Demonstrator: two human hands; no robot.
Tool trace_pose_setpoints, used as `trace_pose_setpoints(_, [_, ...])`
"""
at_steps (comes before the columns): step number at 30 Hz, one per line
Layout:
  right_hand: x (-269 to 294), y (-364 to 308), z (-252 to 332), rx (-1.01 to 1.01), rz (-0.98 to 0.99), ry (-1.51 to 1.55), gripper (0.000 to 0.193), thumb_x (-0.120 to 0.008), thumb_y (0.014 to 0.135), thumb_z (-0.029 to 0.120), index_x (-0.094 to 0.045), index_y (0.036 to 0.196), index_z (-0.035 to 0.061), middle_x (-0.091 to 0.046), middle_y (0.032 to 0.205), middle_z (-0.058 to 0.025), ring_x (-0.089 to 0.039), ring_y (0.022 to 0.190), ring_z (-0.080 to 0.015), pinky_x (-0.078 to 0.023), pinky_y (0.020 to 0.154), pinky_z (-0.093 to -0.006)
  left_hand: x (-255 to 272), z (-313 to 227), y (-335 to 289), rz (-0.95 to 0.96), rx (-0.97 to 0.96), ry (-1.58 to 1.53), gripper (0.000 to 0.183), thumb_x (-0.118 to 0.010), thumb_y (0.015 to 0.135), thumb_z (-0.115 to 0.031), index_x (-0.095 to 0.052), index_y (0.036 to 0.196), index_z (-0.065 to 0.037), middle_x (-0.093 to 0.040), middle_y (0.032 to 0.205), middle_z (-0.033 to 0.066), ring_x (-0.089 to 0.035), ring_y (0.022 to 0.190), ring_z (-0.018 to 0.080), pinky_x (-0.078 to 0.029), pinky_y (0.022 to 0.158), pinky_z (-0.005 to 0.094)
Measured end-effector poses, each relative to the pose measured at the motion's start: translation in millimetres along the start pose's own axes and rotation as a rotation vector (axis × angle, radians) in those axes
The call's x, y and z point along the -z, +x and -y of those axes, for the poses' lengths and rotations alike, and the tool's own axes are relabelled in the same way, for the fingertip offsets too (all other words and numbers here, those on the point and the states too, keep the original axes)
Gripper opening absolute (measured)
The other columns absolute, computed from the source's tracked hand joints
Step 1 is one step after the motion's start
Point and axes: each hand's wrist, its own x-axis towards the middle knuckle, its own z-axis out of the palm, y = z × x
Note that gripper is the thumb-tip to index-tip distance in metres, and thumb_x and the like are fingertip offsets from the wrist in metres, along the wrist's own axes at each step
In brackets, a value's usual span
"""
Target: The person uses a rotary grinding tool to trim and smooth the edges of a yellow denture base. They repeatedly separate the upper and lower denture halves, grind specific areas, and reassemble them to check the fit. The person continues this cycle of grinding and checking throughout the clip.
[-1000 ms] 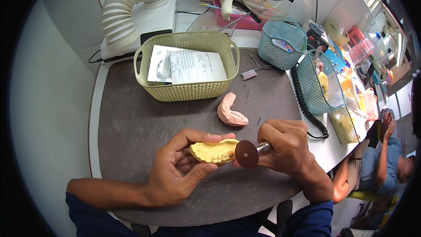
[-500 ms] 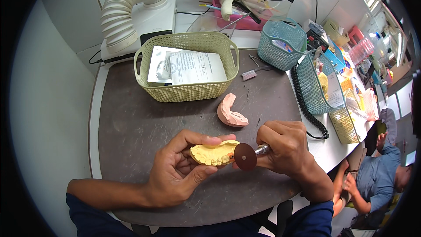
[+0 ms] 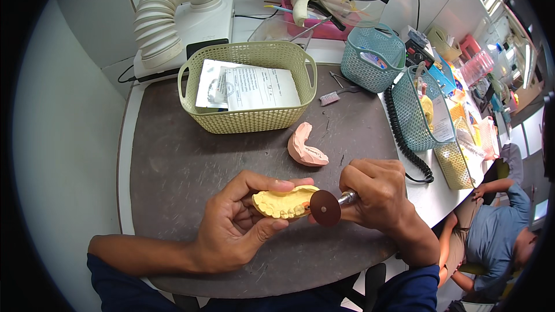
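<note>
My left hand [image 3: 231, 219] grips a yellow plaster dental model [image 3: 277, 203] between thumb and fingers, its row of teeth facing me. An orange-red mark shows near the model's right end. Wrapped round a metal rotary handpiece [image 3: 348, 197] is my right hand [image 3: 376, 193]. A dark brown cutting disc [image 3: 325, 208] on the handpiece's tip stands at the right end of the model and hides part of it. Whether the disc touches the plaster or spins, I cannot tell. Beyond my hands, a pink plaster dental model [image 3: 306, 147], curved like a horseshoe, lies on the dark bench top.
A green basket [image 3: 245, 120] with papers and a silver packet stands behind the pink model. Blue baskets [image 3: 370, 69] and a coiled black cord [image 3: 404, 133] line the right side. A brush [image 3: 330, 99] lies behind. A white ribbed hose [image 3: 167, 11] is at back left; another person [image 3: 497, 231] sits at right.
My hands, the yellow model and the disc hold nearly the same place. The view has shifted very slightly. The person at right has moved their arms and leaned lower.
</note>
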Motion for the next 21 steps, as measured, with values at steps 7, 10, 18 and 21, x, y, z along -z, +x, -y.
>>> trace_pose_setpoints(7, [-0.4, -0.5, -0.2, 0.005, 0.000, -0.003, 0.050, -0.082, 0.067, 0.046, -0.048, 0.062, 0.0099, -0.048, 0.055, -0.0001, -0.051, 0.044, -0.0150, -0.036, 0.039, -0.0294, -1.3, 1.2, -0.5, -0.002, 0.000, -0.072, 0.034, -0.056, 0.094, -0.004, -0.039, 0.123, 0.001, -0.045, 0.137, 0.0319, -0.052, 0.125, 0.0278, -0.046, 0.106, 0.0362])
trace_pose_setpoints(10, [0.1, 0.8, 0.6, 0.003, -0.008, -0.004, 0.050, -0.082, 0.067, 0.046, -0.048, 0.063, 0.0099, -0.047, 0.055, -0.0001, -0.051, 0.043, -0.0151, -0.036, 0.039, -0.0296, -0.1, 1.0, -1.8, 0.005, 0.005, -0.128, 0.035, -0.056, 0.093, 0.003, -0.040, 0.124, 0.004, -0.043, 0.139, 0.0303, -0.050, 0.127, 0.0262, -0.042, 0.110, 0.0344])
trace_pose_setpoints(18, [-1.2, -0.9, -0.6, 0.005, -0.004, -0.017, 0.050, -0.082, 0.066, 0.046, -0.048, 0.063, 0.0101, -0.046, 0.055, 0.0002, -0.050, 0.044, -0.0148, -0.036, 0.040, -0.0295, 1.0, 0.7, -1.5, 0.017, 0.005, -0.075, 0.035, -0.056, 0.093, 0.003, -0.041, 0.124, 0.003, -0.043, 0.140, 0.0301, -0.050, 0.128, 0.0260, -0.043, 0.109, 0.0341])
trace_pose_setpoints(21, [-1.1, -0.6, 0.2, 0.004, -0.004, -0.014, 0.050, -0.082, 0.066, 0.046, -0.048, 0.063, 0.0102, -0.046, 0.055, 0.0002, -0.050, 0.044, -0.0150, -0.036, 0.040, -0.0295, 1.5, 1.1, -1.2, 0.022, -0.003, -0.085, 0.035, -0.056, 0.092, 0.004, -0.041, 0.124, 0.003, -0.042, 0.140, 0.0302, -0.050, 0.128, 0.0259, -0.043, 0.109, 0.0337])
